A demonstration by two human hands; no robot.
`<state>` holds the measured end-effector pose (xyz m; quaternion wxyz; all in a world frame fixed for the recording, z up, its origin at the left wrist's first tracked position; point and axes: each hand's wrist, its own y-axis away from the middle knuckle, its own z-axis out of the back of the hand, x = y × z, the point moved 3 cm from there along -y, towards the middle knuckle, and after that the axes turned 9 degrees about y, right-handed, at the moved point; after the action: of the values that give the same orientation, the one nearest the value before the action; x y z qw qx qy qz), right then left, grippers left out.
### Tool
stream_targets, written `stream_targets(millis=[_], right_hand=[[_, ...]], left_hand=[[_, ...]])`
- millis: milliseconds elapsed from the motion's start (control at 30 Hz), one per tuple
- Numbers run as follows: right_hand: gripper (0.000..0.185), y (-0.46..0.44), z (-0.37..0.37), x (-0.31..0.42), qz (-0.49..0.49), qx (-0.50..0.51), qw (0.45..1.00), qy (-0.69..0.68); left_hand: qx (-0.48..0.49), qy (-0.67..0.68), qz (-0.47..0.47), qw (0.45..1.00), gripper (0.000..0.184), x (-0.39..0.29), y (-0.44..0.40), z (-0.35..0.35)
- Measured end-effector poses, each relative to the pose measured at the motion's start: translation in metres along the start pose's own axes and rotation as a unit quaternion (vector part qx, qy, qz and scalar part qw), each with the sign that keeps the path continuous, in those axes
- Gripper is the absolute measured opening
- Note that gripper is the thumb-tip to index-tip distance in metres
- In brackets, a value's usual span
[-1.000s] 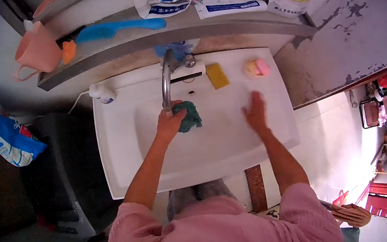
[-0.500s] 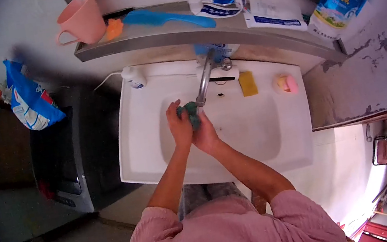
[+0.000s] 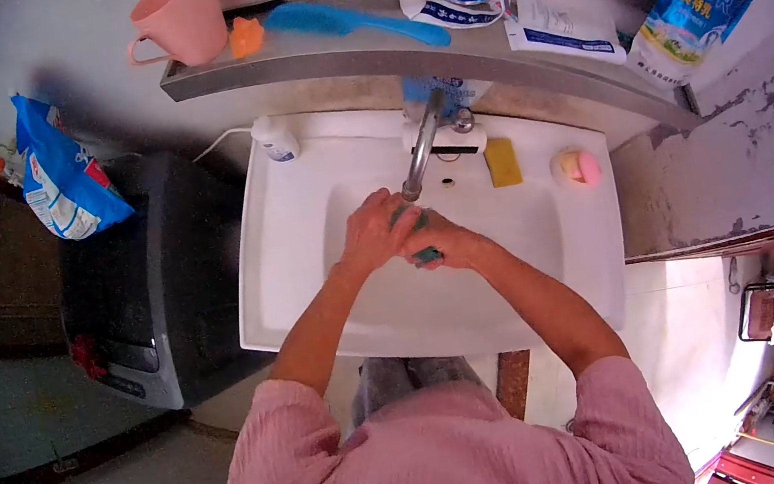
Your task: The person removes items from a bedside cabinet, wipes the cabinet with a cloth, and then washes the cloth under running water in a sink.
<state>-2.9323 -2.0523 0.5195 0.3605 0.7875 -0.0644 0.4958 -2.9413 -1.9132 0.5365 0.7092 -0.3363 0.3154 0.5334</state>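
Both of my hands meet over the white sink (image 3: 513, 273), just under the mouth of the metal faucet (image 3: 425, 150). A crumpled dark green cloth (image 3: 428, 255) is squeezed between them, mostly hidden by my fingers. My left hand (image 3: 376, 234) presses on it from the left and above. From the right, my right hand (image 3: 450, 240) has its fingers wrapped round the cloth's lower part. Whether water is running cannot be made out.
A yellow sponge (image 3: 502, 163), a pink soap in a dish (image 3: 578, 168) and a white bottle (image 3: 275, 139) stand on the sink's rim. Above, a shelf (image 3: 299, 68) carries a pink mug (image 3: 182, 21), a blue comb (image 3: 352, 22) and tubes. A dark appliance (image 3: 155, 279) stands left.
My hands have shifted slightly right and closed together more tightly round the green cloth, which shows less now. The left hand has turned over the top of it.
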Motion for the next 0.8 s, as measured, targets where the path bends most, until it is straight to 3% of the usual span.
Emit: stream_targets(millis=[100, 200, 300, 400, 467, 500, 533, 633, 700, 800], right_hand=[[0.040, 0.014, -0.006, 0.027, 0.049, -0.078, 0.991, 0.092], [0.054, 0.006, -0.004, 0.022, 0.154, -0.277, 0.893, 0.320], [0.068, -0.013, 0.000, 0.012, 0.124, -0.273, 0.841, 0.451], [0.064, -0.010, 0.006, 0.013, 0.098, -0.287, 0.827, 0.473], [0.056, -0.003, 0.013, 0.014, 0.118, -0.169, 0.948, 0.243], [0.053, 0.000, 0.012, 0.017, 0.124, -0.105, 0.980, 0.119], [0.041, 0.004, 0.007, 0.015, 0.124, -0.130, 0.984, 0.019], [0.037, 0.008, -0.003, 0.013, 0.026, -0.056, 0.998, -0.007], [0.033, 0.006, -0.013, 0.017, -0.007, -0.041, 0.999, -0.001], [0.029, 0.016, -0.033, 0.047, 0.009, -0.060, 0.990, 0.128]], left_hand=[[-0.010, 0.065, 0.088, 0.994, 0.028, -0.007, -0.010, -0.002], [-0.004, 0.069, 0.157, 0.985, 0.028, 0.021, -0.016, -0.017], [0.030, 0.081, 0.192, 0.978, 0.030, 0.043, -0.025, -0.022], [0.083, 0.223, 0.328, 0.914, 0.040, 0.042, -0.020, -0.013], [0.058, 0.280, 0.165, 0.944, 0.056, 0.034, -0.003, 0.001], [0.046, 0.306, 0.080, 0.948, 0.066, 0.027, 0.006, 0.010], [0.071, 0.218, 0.018, 0.973, 0.072, 0.019, 0.012, 0.018], [0.112, -0.063, -0.153, 0.980, 0.084, -0.011, 0.027, 0.039], [0.102, -0.265, -0.247, 0.927, 0.084, -0.019, 0.026, 0.042], [0.017, -0.215, -0.390, 0.895, 0.072, -0.021, 0.016, 0.040]])
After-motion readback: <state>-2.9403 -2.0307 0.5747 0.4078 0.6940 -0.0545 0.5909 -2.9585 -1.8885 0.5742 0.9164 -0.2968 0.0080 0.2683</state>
